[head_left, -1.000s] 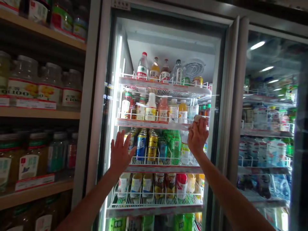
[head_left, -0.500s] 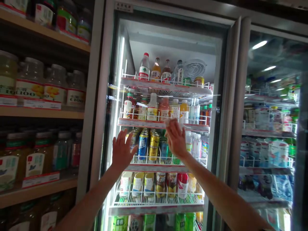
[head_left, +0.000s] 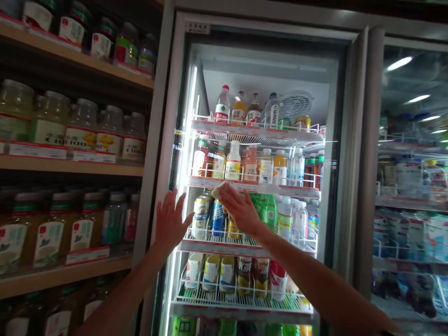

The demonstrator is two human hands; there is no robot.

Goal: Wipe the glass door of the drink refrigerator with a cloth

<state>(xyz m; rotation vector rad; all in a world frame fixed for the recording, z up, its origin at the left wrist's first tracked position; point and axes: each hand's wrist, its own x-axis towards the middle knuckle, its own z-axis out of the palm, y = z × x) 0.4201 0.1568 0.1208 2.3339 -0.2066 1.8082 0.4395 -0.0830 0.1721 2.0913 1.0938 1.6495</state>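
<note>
My right hand is pressed toward the glass door of a lit drinks cooler, in front of the can shelf. Under its fingers is a pale folded cloth, mostly covered by the hand. My left hand is raised at the left edge of the same door, fingers spread and palm toward it, holding nothing. Behind the glass, a blue can and green bottles stand near the right hand.
Wooden shelves with rows of bottled drinks stand at the left. The door's metal frame and handle run down the right side. Beyond is a second cooler with more bottles. Wire racks hold bottles inside.
My right hand has swept left across the glass with the cloth, from in front of the bottles to in front of the cans. My left hand stays spread, now nearer the door's left frame. The view has shifted left.
</note>
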